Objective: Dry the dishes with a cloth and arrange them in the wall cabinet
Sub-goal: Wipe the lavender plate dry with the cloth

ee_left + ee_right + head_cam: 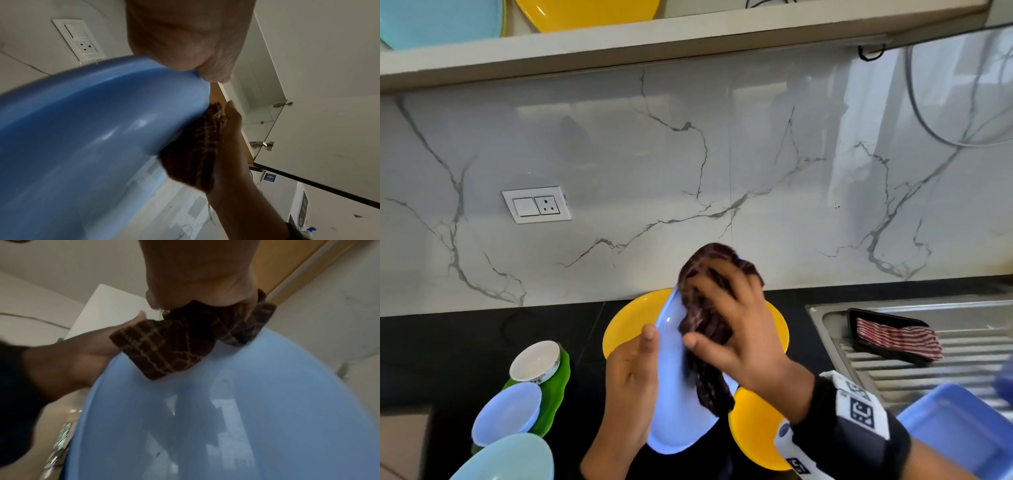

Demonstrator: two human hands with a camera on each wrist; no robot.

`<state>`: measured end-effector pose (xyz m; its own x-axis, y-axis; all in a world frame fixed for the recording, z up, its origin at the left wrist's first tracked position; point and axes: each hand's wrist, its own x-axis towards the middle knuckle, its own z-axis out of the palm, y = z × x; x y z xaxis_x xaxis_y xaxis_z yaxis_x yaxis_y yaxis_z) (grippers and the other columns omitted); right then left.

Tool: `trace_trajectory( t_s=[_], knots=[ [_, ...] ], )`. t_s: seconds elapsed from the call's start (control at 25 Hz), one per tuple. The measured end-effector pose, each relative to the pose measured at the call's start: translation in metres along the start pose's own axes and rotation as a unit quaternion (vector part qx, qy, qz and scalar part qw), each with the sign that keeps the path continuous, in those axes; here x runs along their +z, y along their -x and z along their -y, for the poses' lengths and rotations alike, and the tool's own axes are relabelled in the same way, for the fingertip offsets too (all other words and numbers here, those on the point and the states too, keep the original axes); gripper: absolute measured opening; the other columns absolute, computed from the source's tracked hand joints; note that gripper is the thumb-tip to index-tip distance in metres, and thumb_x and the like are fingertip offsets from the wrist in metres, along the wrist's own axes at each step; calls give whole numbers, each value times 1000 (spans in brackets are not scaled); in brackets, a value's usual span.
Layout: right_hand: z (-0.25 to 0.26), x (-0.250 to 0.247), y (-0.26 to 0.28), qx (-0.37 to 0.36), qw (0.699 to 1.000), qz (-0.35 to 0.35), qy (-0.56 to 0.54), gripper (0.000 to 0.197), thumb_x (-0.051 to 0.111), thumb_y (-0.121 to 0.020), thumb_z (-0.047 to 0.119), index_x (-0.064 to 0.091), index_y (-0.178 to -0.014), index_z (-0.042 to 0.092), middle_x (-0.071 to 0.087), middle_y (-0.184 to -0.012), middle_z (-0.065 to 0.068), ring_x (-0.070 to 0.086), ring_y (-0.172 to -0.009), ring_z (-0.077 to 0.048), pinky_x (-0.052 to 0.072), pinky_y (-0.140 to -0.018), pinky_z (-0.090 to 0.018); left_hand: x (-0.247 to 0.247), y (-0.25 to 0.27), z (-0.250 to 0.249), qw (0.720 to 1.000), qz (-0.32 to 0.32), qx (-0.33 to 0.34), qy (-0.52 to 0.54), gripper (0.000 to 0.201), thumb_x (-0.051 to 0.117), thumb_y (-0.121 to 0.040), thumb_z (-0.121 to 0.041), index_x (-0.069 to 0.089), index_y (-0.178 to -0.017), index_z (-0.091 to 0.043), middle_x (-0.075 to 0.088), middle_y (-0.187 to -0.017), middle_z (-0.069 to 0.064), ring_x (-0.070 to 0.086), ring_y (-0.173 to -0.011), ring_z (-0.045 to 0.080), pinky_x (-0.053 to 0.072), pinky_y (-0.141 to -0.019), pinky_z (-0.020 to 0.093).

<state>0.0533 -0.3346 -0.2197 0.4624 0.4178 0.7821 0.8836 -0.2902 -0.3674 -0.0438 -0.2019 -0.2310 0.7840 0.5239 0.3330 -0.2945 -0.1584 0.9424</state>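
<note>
A light blue plate is held tilted on edge above the black counter. My left hand grips its left rim, thumb on the inner face. My right hand presses a dark maroon checked cloth against the plate's upper inner side, fingers spread over the cloth. In the left wrist view the plate's blue back fills the frame with the cloth behind it. In the right wrist view the cloth lies bunched on the plate's inner face.
Two yellow plates lie on the counter under my hands. At left sit a white bowl, a green dish and blue dishes. A steel sink drainboard with a black tray is right. The cabinet shelf holds plates above.
</note>
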Motion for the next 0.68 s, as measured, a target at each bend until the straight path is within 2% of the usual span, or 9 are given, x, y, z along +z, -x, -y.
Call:
trace_trajectory(
  t_s=[0.08, 0.16, 0.24, 0.28, 0.36, 0.4, 0.48, 0.56, 0.68],
  knots=[
    [15, 13, 20, -108, 993, 29, 44, 53, 44, -92, 61, 54, -129, 25, 44, -142, -4, 52, -103, -35, 43, -88, -40, 4, -1, 2, 989, 25, -86, 118, 98, 56, -46, -97, 69, -75, -4, 65, -76, 13, 59, -72, 24, 43, -65, 31],
    [21, 26, 41, -178, 980, 33, 78, 44, 45, -95, 56, 56, -126, 27, 44, -141, -1, 55, -86, -32, 44, -77, -38, 7, 2, -2, 964, 64, -141, 217, 100, 64, -42, -90, 76, -91, -5, 73, -98, 21, 69, -94, 36, 56, -77, 39],
    [18, 29, 44, -190, 978, 14, 86, 38, 46, -95, 54, 57, -122, 30, 45, -138, 1, 55, -81, -31, 44, -73, -36, 8, 5, -3, 970, 67, -123, 199, 98, 64, -46, -89, 76, -94, -3, 72, -102, 23, 68, -100, 41, 53, -85, 44],
    [16, 26, 39, -182, 980, 1, 81, 36, 47, -96, 53, 57, -121, 30, 45, -136, 0, 56, -85, -32, 44, -74, -37, 7, 5, -1, 979, 57, -104, 166, 98, 63, -48, -90, 75, -91, -3, 74, -99, 17, 69, -97, 36, 50, -87, 44],
    [11, 15, 18, -132, 990, -38, 38, 34, 48, -96, 49, 58, -119, 26, 48, -132, -3, 56, -105, -31, 43, -84, -39, 6, 7, 0, 996, 17, -52, 69, 75, 57, -56, -88, 63, -68, -14, 68, -65, -6, 63, -67, 12, 46, -70, 31],
    [5, 9, 7, -88, 994, -62, 4, 33, 49, -96, 46, 59, -118, 23, 49, -130, -3, 52, -113, -27, 42, -90, -40, 7, 8, -3, 999, -4, -20, 30, 62, 54, -63, -81, 48, -56, -20, 51, -48, -8, 47, -51, 6, 38, -57, 25],
    [-9, -1, -14, 14, 991, -111, -70, 34, 53, -94, 42, 62, -117, 19, 52, -125, 0, 51, -118, -21, 43, -97, -41, 9, 11, -5, 1000, -10, 19, 16, 68, 55, -72, -74, 34, -54, -12, 26, -49, 10, 28, -52, 13, 24, -53, 26],
    [-25, -6, -24, 111, 976, -129, -139, 34, 53, -92, 42, 65, -115, 20, 53, -120, 9, 53, -118, -16, 45, -98, -44, 11, 17, -8, 999, -7, 11, 32, 84, 60, -69, -80, 33, -57, -1, 22, -54, 18, 23, -58, 21, 19, -57, 33],
    [-34, -7, -25, 163, 964, -126, -168, 33, 50, -91, 44, 64, -113, 24, 52, -118, 14, 54, -116, -12, 45, -98, -45, 11, 17, -12, 1000, -12, 14, 7, 69, 56, -69, -81, 24, -50, -22, 17, -51, 0, 18, -51, 11, 16, -50, 22]
  ],
)
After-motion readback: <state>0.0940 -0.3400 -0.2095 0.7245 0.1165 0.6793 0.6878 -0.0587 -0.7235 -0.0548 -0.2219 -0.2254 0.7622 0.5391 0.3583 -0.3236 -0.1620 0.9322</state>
